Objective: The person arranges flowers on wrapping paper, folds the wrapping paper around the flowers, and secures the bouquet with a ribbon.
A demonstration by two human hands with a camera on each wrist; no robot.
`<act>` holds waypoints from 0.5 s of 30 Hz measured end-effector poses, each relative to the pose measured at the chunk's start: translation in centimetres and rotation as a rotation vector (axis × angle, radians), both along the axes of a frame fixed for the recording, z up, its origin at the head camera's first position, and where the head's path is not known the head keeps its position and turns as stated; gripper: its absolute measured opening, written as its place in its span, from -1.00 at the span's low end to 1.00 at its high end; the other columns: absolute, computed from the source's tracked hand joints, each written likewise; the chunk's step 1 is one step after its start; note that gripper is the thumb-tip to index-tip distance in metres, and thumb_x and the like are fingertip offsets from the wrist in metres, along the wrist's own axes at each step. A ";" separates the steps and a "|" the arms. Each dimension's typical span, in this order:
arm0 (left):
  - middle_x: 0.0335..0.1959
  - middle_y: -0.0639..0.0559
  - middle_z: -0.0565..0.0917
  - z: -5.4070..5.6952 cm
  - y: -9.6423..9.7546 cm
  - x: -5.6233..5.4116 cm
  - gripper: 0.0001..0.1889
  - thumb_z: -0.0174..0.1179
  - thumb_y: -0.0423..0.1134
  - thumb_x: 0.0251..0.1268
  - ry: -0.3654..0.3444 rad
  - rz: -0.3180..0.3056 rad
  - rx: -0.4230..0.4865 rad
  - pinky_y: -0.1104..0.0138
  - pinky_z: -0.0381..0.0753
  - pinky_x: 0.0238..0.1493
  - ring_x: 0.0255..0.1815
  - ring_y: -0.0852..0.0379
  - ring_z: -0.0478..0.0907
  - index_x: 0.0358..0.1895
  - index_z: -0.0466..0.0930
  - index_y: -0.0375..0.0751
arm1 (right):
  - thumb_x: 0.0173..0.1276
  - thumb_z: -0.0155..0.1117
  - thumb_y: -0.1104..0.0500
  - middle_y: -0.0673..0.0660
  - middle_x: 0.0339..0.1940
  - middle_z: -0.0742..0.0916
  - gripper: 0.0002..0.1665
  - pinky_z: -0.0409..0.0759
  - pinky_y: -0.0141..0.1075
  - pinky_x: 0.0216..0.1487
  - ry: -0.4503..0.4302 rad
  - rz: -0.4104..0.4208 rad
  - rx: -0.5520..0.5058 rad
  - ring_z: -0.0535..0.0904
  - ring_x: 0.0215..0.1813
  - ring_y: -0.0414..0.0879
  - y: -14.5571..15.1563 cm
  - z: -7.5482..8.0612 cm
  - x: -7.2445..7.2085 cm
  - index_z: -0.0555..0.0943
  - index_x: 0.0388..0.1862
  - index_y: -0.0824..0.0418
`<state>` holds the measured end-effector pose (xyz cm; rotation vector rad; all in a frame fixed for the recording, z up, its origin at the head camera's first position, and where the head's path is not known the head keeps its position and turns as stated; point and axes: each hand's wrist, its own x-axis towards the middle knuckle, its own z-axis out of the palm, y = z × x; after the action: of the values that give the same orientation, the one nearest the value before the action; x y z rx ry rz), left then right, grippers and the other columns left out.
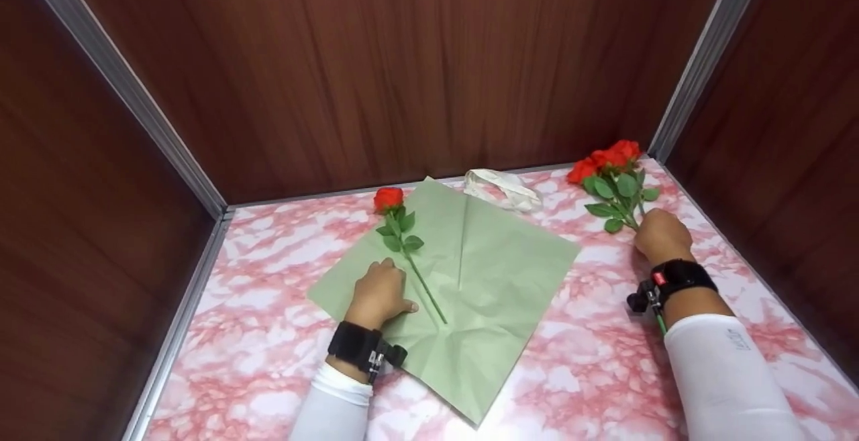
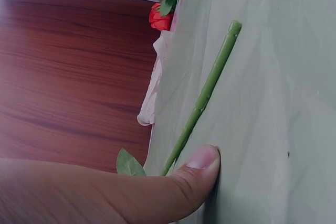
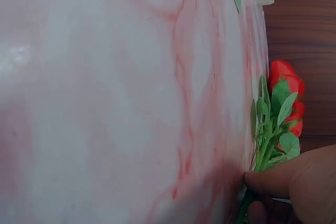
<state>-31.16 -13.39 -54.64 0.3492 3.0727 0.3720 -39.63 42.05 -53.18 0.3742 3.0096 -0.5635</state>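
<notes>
A single red rose (image 1: 388,199) lies on a sheet of light green paper (image 1: 510,246), its bare stem (image 2: 202,98) slanting toward the middle of the sheet. My left hand (image 1: 380,292) rests on the paper just left of that stem, thumb (image 2: 199,171) extended beside it and holding nothing. At the right side of the table, my right hand (image 1: 663,234) grips the stems of several red roses (image 1: 607,159). In the right wrist view, thumb and fingers close round the green stems (image 3: 265,150) below the leaves; the stem ends are hidden by the hand.
A loop of whitish ribbon (image 1: 503,189) lies behind the paper, near the back wall (image 1: 402,78). The pink and white marbled table (image 1: 268,253) is boxed in by dark wood panels left (image 1: 80,226) and right (image 1: 792,159), with grey metal edging.
</notes>
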 end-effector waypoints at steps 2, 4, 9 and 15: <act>0.08 -0.21 0.68 0.0 0.0 0.0 -0.45 0.83 0.05 0.02 0.001 0.000 0.002 -0.25 0.82 0.02 0.14 -0.27 0.64 -0.12 0.80 -0.28 | 0.40 0.20 0.32 0.63 0.09 0.75 -0.73 0.76 0.27 -0.08 -0.003 0.002 0.005 0.75 0.07 0.50 -0.1 0.2 0.1 0.67 -0.06 0.51; 0.06 -0.20 0.68 0.1 -0.1 0.1 -0.45 0.83 0.04 0.02 0.001 -0.002 0.006 -0.25 0.82 0.00 0.13 -0.26 0.63 -0.11 0.81 -0.28 | 0.39 0.20 0.32 0.63 0.11 0.75 -0.73 0.76 0.26 -0.11 -0.003 0.002 0.009 0.75 0.08 0.50 -0.2 0.3 0.1 0.67 -0.06 0.50; 0.02 -0.19 0.66 0.1 -0.1 0.2 -0.47 0.83 0.02 0.02 0.007 -0.004 0.019 -0.24 0.81 -0.02 0.12 -0.27 0.62 -0.12 0.82 -0.28 | 0.34 0.26 0.28 0.64 0.17 0.74 -0.65 0.76 0.23 -0.15 -0.018 -0.014 0.031 0.75 0.09 0.48 -0.2 1.1 -0.1 0.68 -0.01 0.52; 0.06 -0.21 0.67 -0.1 -0.1 0.2 -0.46 0.83 0.04 0.02 0.009 -0.006 0.007 -0.23 0.82 0.00 0.13 -0.27 0.63 -0.13 0.80 -0.28 | 0.44 0.15 0.23 0.69 0.17 0.72 -0.60 0.74 0.27 -0.11 0.017 -0.018 0.022 0.74 0.12 0.54 -0.1 3.1 0.3 0.67 0.02 0.56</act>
<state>-30.99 -13.48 -54.69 0.3617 3.0791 0.3822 -39.35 41.98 -50.05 0.4002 3.0336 -0.5386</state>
